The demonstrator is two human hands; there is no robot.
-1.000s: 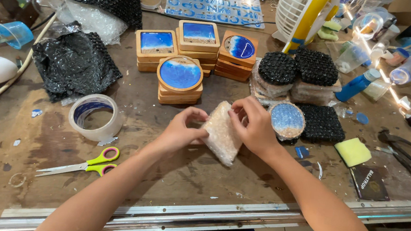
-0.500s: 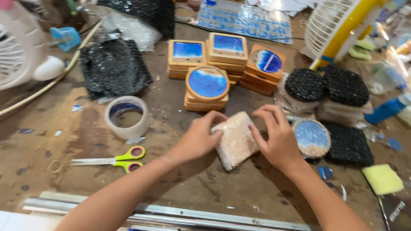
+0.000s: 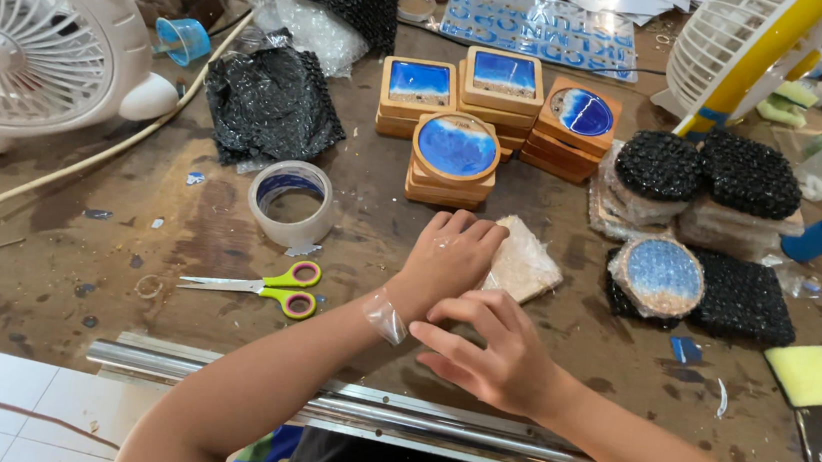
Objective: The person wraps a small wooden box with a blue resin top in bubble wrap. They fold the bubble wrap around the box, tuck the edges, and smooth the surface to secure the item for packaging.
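The left hand (image 3: 449,257) lies flat, fingers together, pressing on a bubble-wrapped parcel (image 3: 521,264) on the table (image 3: 180,229), near the front edge. The right hand (image 3: 490,354) reaches for a strip of clear tape (image 3: 386,316) stuck on the left wrist, fingers apart, gripping nothing yet. Peeling it well likely means pinching one free corner and pulling slowly, so it does not fold onto itself, while the other palm keeps the wrap closed. I count one tape roll (image 3: 292,204), one pair of scissors (image 3: 260,287), two fans and four stacks of blue-topped wooden coasters (image 3: 456,157).
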